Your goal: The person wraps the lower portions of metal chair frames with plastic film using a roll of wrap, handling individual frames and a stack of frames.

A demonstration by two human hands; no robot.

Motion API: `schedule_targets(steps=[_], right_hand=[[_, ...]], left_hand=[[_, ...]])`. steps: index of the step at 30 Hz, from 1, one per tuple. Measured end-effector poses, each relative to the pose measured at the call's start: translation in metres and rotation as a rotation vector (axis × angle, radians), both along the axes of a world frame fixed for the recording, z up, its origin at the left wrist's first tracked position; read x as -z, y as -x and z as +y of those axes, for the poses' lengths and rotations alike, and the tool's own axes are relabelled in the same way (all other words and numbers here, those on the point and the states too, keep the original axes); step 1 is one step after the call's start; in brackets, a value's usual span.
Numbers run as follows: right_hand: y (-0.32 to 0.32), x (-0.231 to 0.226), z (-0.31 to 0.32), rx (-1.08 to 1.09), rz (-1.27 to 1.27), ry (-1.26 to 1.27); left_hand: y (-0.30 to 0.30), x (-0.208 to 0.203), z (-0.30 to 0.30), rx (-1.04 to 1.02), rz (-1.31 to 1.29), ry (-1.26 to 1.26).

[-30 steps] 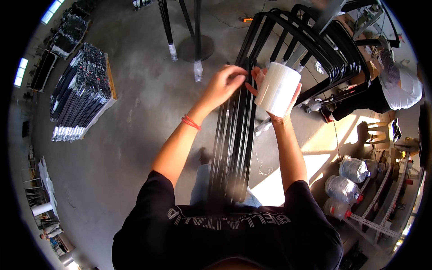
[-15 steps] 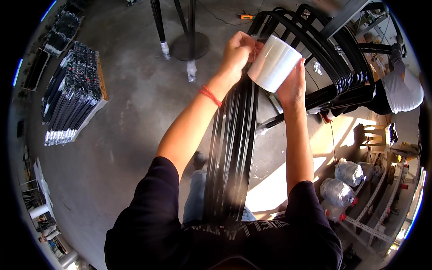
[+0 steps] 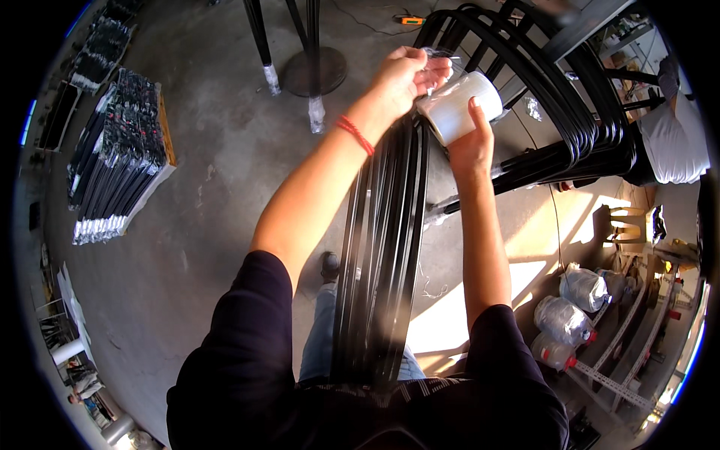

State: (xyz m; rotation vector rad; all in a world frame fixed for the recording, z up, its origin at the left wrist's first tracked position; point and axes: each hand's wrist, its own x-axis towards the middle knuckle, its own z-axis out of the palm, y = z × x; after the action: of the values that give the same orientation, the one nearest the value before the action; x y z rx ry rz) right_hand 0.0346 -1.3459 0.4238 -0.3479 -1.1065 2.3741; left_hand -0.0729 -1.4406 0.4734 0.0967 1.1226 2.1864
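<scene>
Gripping a tilted roll of clear stretch film [image 3: 459, 111] in the right hand [image 3: 472, 144], just beyond the palm and slightly to its left, with the thumb pressed along the near right side. Holding the left hand [image 3: 405, 82] just beside the left side of the roll, with fingers half curled and a shiny wisp of clear film near the fingertips. Cannot tell a pinch from a light touch there. Wearing a red bracelet [image 3: 355, 135] on the left wrist. Straddling a bundle of long black tubes [image 3: 379, 255], running from beneath both hands back between the legs. Facing curved black tubes [image 3: 581, 127] close beyond and right of the right hand, with tight room on that side. Showing wide open grey floor [image 3: 202, 285] left of the left hand, out to a stack of black parts [image 3: 112, 165] well apart. Leaving also a sunlit gap behind and right of the right hand, before large clear jugs [image 3: 561, 319] beside a perforated metal rack [image 3: 616, 385].
</scene>
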Motion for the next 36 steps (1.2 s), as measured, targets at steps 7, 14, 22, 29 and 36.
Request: schedule_targets(steps=[7,14,22,29,36], right_hand=[[0.011,0.036,0.082,-0.439,0.101,-0.041],[0.002,0.062,0.093,-0.832,-0.049,-0.397],[-0.045,0.059,-0.003,-0.582,-0.083,-0.392],[-0.05,0.048,-0.049,-0.321,-0.18,-0.6],[-0.053,0.049,-0.056,-0.375,0.008,-0.33]], left_hand=[[0.06,0.057,-0.048,0.141,0.322,-0.149],[0.031,0.104,-0.093,0.032,0.265,0.089],[-0.09,0.141,-0.091,-0.355,0.193,0.053],[-0.105,0.136,-0.093,-0.349,0.532,0.226],[-0.108,0.134,-0.094,-0.011,-0.006,-0.097]])
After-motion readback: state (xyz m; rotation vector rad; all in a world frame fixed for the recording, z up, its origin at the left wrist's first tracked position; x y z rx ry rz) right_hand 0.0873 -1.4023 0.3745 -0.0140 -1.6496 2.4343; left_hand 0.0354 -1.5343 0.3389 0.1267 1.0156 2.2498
